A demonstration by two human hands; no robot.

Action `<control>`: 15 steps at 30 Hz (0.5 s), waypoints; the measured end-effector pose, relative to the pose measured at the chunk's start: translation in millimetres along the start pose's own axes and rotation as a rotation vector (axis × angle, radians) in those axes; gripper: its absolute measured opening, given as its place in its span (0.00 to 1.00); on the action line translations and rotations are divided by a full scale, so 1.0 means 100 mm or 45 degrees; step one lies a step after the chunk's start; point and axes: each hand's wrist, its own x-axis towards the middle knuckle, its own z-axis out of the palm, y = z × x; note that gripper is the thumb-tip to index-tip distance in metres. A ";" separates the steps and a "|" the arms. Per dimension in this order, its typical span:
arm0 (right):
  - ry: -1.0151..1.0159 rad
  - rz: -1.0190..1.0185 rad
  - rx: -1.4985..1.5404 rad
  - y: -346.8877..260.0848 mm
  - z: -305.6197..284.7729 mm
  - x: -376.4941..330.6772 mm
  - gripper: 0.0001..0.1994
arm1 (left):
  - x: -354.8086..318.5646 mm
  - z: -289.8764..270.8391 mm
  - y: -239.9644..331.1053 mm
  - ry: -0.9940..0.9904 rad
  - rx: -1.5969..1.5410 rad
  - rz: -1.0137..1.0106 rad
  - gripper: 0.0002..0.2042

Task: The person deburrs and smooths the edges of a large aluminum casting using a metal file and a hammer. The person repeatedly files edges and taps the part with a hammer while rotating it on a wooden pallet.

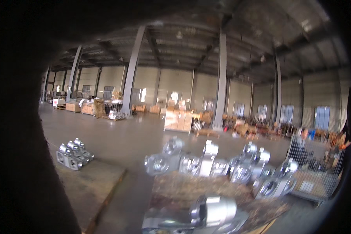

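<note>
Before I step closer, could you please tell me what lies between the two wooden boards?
In the head view, a strip of grey floor shows between the left board and the right board, which bears the nearest metal part.

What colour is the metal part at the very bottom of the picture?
Shiny silver-grey: the metal part shows best in the head view, slightly blurred.

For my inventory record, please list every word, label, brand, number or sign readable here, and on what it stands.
Nothing can be read.
White rectangular label on the silver wire-mesh cage: too blurred.
White box with red mark: too small.
Stacked brown cardboard cartons: none legible.
Shiny silver metal parts: none legible.
</note>
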 end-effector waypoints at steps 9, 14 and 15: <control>0.054 0.120 0.123 0.46 0.04 -0.28 0.26 | 0.01 -0.03 -0.02 0.083 0.107 0.007 0.38; 0.075 0.129 0.127 0.50 -0.02 -0.37 0.26 | 0.12 -0.04 0.01 0.112 0.139 0.020 0.36; 0.079 0.123 0.120 0.49 -0.04 -0.37 0.26 | 0.14 -0.05 0.03 0.127 0.143 0.024 0.35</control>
